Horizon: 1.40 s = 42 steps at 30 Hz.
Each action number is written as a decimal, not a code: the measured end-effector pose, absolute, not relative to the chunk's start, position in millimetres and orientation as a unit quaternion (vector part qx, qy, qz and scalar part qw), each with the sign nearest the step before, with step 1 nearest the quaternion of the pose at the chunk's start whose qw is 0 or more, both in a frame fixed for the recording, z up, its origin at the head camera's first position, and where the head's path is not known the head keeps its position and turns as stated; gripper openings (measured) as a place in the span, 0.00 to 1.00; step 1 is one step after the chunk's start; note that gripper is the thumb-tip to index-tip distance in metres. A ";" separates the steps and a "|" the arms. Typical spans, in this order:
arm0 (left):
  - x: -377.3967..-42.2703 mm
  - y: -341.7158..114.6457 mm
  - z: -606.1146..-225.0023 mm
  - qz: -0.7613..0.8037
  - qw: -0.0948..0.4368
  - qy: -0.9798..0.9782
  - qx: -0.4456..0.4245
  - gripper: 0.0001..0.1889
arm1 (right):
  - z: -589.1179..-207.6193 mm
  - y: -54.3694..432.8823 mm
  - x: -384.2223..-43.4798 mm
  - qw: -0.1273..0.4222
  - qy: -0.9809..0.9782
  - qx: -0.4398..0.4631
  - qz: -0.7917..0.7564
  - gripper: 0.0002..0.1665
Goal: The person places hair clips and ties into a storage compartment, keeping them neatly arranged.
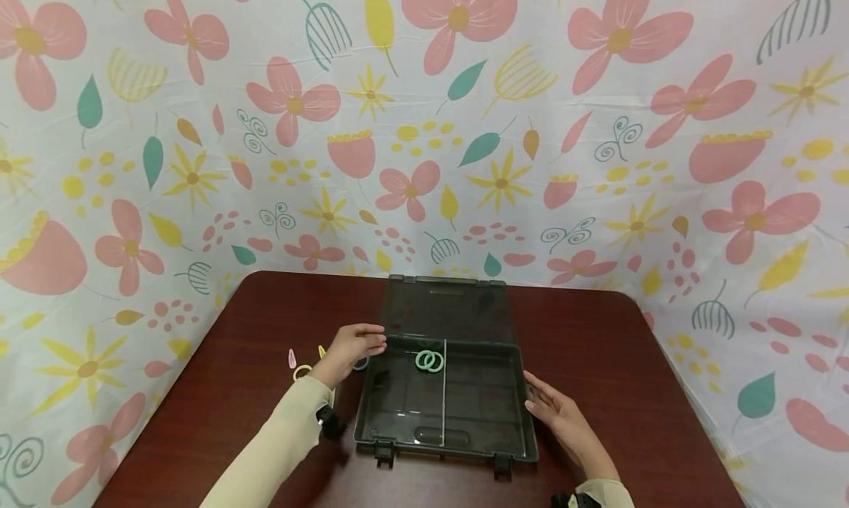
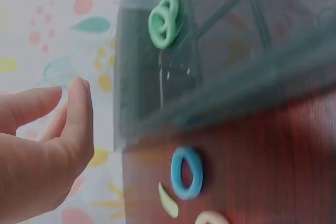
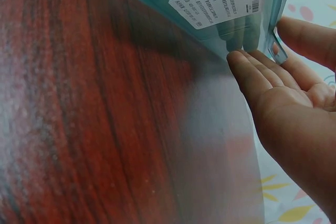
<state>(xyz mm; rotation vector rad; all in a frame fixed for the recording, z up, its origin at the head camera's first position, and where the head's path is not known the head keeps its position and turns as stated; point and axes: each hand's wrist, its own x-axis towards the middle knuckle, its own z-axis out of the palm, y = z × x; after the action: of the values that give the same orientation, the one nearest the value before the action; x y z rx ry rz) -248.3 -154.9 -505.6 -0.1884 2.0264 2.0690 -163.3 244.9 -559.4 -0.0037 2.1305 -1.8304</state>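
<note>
A dark see-through plastic box (image 1: pixel 411 405) lies with its lid (image 1: pixel 447 309) folded back. Two linked mint-green hair ties (image 1: pixel 430 361) are in its left section, beside a pale divider (image 1: pixel 444 397). My left hand (image 1: pixel 350 352) is at the back left corner of the box, fingers close together, nothing seen between thumb and fingers in the left wrist view. At the right side wall, my right hand (image 1: pixel 558 413) holds the box, thumb at the rim and fingers against its underside, near a white label (image 3: pixel 218 3) in the right wrist view.
Left of the box lie a blue hair tie (image 2: pixel 187 173), a yellow hair tie (image 1: pixel 301 371), a pink hair clip (image 1: pixel 292 358) and a yellow hair clip (image 1: pixel 321 352). Two latches (image 1: pixel 384 454) jut from the box's front. A flowered cloth (image 1: pixel 411 124) hangs behind the brown table (image 1: pixel 597 346).
</note>
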 end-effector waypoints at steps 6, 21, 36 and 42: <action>-248.4 -182.6 -507.7 0.692 0.079 0.712 -0.089 0.18 | -558.9 244.6 -162.4 0.163 0.747 -0.001 -0.645 0.37; -250.1 -203.2 -544.1 0.634 0.096 0.751 -0.158 0.17 | -558.2 243.3 -162.9 0.163 0.746 0.004 -0.646 0.37; -252.7 -205.2 -550.3 0.570 0.104 0.798 -0.164 0.11 | -561.5 243.9 -164.8 0.160 0.745 0.001 -0.648 0.37; -254.4 -204.5 -551.7 0.522 0.098 0.835 -0.145 0.07 | -560.8 243.8 -164.3 0.162 0.745 0.007 -0.647 0.37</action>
<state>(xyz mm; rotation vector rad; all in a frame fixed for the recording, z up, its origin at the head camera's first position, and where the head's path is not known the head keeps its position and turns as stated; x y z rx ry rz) -254.4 -204.5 -551.7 -0.4292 2.4703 1.5462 -164.3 243.8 -560.8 0.0206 2.1262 -1.8472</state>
